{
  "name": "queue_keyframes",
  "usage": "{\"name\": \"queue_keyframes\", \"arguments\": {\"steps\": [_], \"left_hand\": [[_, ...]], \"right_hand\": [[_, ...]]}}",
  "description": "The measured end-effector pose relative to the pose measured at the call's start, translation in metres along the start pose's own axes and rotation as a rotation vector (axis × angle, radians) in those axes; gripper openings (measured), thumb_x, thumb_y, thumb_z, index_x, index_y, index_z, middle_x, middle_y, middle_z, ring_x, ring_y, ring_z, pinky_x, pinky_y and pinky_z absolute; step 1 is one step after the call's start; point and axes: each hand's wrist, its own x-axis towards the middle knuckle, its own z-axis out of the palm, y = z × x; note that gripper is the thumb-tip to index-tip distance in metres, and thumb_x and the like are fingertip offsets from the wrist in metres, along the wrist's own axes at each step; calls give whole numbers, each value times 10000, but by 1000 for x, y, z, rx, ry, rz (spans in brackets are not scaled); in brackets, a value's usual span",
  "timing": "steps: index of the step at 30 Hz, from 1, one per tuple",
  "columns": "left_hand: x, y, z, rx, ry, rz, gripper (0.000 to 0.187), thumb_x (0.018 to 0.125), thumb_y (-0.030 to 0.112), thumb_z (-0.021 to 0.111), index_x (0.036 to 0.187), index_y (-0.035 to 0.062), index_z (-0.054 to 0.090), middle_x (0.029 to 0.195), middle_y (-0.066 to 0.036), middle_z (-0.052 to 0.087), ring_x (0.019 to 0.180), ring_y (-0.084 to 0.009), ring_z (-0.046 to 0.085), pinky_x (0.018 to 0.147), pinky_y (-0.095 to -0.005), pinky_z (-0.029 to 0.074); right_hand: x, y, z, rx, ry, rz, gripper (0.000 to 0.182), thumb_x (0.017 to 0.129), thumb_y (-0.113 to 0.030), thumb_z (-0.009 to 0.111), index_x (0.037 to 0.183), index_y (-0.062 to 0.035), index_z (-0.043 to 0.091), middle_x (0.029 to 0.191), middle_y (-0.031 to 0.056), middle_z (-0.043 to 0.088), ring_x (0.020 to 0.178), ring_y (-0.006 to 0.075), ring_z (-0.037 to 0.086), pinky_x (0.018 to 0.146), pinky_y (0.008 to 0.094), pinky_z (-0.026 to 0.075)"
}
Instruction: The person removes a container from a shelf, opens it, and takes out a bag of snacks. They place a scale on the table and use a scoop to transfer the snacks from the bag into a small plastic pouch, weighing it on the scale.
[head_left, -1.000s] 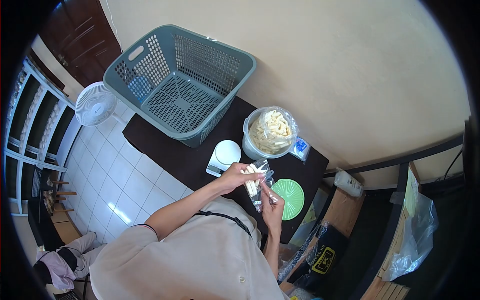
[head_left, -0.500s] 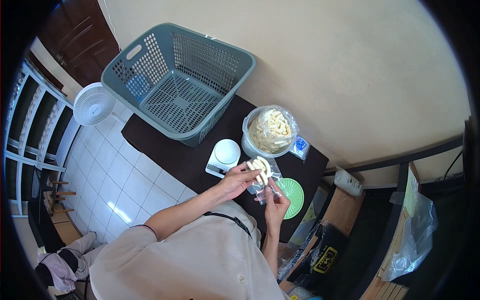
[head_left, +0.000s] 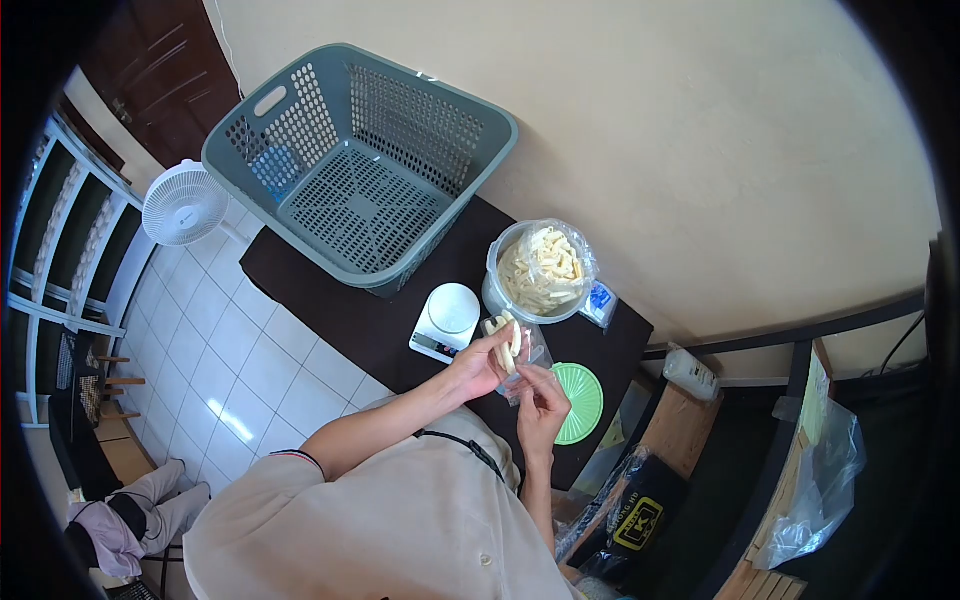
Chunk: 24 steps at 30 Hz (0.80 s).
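My left hand (head_left: 480,366) is closed around a small clear plastic bag (head_left: 537,348) with cream-coloured curved snack pieces (head_left: 515,338) in it. At the lower side of the bag, the thumb and fingers of my right hand (head_left: 542,398) pinch the plastic. Beyond my hands stands a round translucent tub (head_left: 492,290), piled with similar cream pieces (head_left: 550,265) and partly lined with clear plastic. A white kitchen scale (head_left: 450,312) with nothing on its pan sits just past my left hand. To the right of my right hand lies a round green ribbed lid (head_left: 580,405).
A large grey-green perforated basket (head_left: 370,272) stands at the back left of the dark table (head_left: 345,312). Beside the tub is a blue-and-white packet (head_left: 600,303). A white fan (head_left: 187,203) stands at the left, and a seated person's legs (head_left: 165,505) show lower left.
My left hand has turned the bag so the snack pieces stand more edge-on. My right hand has shifted its fingers to a pinch on the bag's plastic. The view has shifted slightly.
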Motion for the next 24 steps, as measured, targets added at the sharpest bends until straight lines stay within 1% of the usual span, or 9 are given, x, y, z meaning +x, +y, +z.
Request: {"name": "queue_keyframes", "arguments": {"steps": [2, 5, 7, 11, 13, 14, 18, 23, 24], "left_hand": [[1, 6, 3, -35, -91, -12, 225, 925, 185, 745, 1088, 63, 649, 952, -54, 669, 954, -214, 658, 966, -400, 538], [-1, 14, 15, 34, -15, -4, 183, 922, 147, 747, 1054, 70, 647, 901, -46, 653, 926, -201, 656, 911, -374, 552], [-1, 18, 13, 8, -11, 13, 151, 926, 110, 734, 1040, 69, 644, 911, -57, 652, 917, -198, 658, 875, -359, 566], [-1, 34, -11, -121, -41, 16, 215, 936, 94, 718, 1122, 29, 632, 1002, -71, 648, 967, -209, 662, 924, -389, 580], [-10, 41, -8, 26, 106, 104, 265, 936, 82, 714, 1172, 9, 618, 1088, -75, 637, 1032, -222, 658, 971, -392, 569], [-13, 45, -11, -6, 94, 99, 283, 933, 72, 714, 1186, 0, 608, 1150, -92, 621, 1098, -235, 644, 985, -392, 567], [-16, 59, -25, -20, 106, 77, 295, 923, 66, 724, 1183, -10, 607, 1152, -105, 608, 1100, -246, 623, 933, -380, 593], [-21, 65, -25, -1, 103, 82, 285, 913, 72, 737, 1161, 0, 615, 1170, -113, 620, 1141, -256, 636, 1004, -395, 571], [-22, 66, -22, -2, 116, 96, 294, 914, 73, 736, 1171, 0, 611, 1173, -115, 617, 1148, -262, 633, 1013, -405, 567]], "right_hand": [[0, -1, 1, 37, -12, 45, 275, 893, 154, 564, 1068, 41, 742, 1063, 143, 708, 904, 184, 695, 734, 271, 562], [-4, 4, 4, 38, 2, 79, 263, 890, 160, 561, 1045, 51, 744, 1053, 149, 707, 901, 184, 693, 735, 274, 571], [-5, 7, 7, 82, 97, 13, 229, 892, 160, 551, 979, 66, 741, 1042, 141, 701, 861, 174, 686, 710, 270, 581], [11, 0, 0, 63, 312, -9, 100, 928, 70, 610, 943, 71, 709, 995, 130, 703, 786, 166, 690, 669, 266, 568], [40, -2, -11, 8, 337, 117, 111, 936, 49, 623, 987, 47, 723, 930, 101, 707, 768, 140, 681, 657, 243, 543], [58, 5, -18, -85, 311, 81, 128, 921, 42, 642, 1006, 26, 736, 934, 94, 715, 763, 141, 681, 661, 257, 548], [137, 39, -34, -325, 200, -129, 221, 899, -15, 682, 1114, -9, 733, 905, 112, 741, 759, 161, 693, 698, 304, 551], [204, 37, -17, -554, -155, -85, 297, 836, -83, 736, 1125, -15, 735, 946, 201, 740, 823, 317, 724, 769, 383, 566], [212, 48, -16, -579, -238, -56, 337, 779, -78, 771, 1108, -12, 740, 942, 220, 737, 845, 352, 728, 784, 400, 567]]}}
